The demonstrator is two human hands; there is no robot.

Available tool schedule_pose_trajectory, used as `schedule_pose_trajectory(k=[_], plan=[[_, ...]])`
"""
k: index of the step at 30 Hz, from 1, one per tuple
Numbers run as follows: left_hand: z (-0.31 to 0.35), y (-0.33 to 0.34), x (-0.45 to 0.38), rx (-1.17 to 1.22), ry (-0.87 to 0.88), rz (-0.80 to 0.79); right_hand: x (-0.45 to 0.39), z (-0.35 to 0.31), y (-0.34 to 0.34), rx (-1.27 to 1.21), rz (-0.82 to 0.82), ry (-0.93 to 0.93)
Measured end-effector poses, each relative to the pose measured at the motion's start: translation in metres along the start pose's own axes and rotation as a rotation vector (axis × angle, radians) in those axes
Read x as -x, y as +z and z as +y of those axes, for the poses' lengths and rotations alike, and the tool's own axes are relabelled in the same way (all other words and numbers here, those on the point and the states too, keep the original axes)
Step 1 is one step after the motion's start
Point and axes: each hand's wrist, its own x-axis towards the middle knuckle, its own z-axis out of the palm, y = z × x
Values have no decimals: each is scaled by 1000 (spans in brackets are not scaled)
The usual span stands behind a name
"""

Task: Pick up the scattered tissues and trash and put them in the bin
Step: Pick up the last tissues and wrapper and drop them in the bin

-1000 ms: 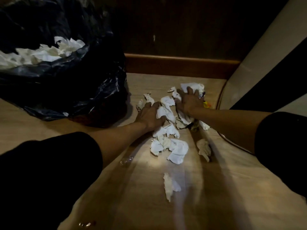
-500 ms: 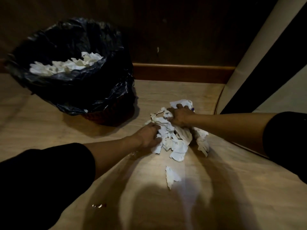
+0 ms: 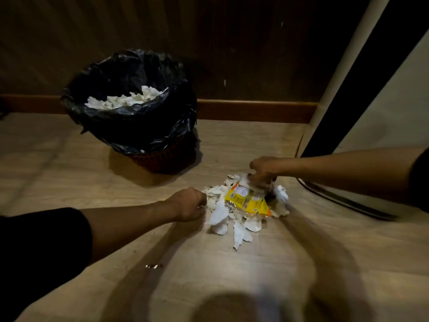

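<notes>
Nearest the camera, a small shiny scrap [image 3: 153,266] lay alone on the pale wood-grain floor [image 3: 69,182], well apart from everything else. Beyond it, the heap of crumpled white tissues [image 3: 234,219] sat between the two forearms, with a crushed clear plastic wrapper with a yellow label [image 3: 246,201] lying on top, its long axis running from upper left to lower right.

The left hand [image 3: 189,204] rested at the heap's left edge, its fingers curled in toward the palm; whether they pinched any tissue could not be told, since the knuckles hid the tips. The right hand [image 3: 263,169] reached in from the far right side, fingers curled down onto the upper end of the wrapper and the tissues under it, apparently clamped on them, though motion blur kept that uncertain.

Farther off, up and to the left of the heap, stood the round basket bin lined with a black plastic bag [image 3: 130,126], already holding white tissues, against the dark wooden wall. The left hand was the nearer one to the bin. By my judgement, the load would have to travel leftward and away from the body, and loose pieces along the heap's near edge looked likely to drop out of a two-handed scoop.
</notes>
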Motion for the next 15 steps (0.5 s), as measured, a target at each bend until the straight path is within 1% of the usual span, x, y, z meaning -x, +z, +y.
schedule_pose_trajectory(k=[2,5,7,8,10,13,15], plan=[[-3,-8,-2,11,-37,90,0,12,-3,182,74,-63],[2,-20,-13,81,-82,207,11,17,3,182,119,-111],[8,-24,-23,145,-87,227,15,16,17,186,113,-105],[13,-24,-28,159,-78,206,13,15,27,183,103,-97],[22,-22,-38,147,-73,114,12,11,44,170,81,-89],[33,-11,-50,84,-96,-25,8,7,62,165,93,-121],[37,-3,-56,58,-102,-78,2,6,68,196,119,-160]])
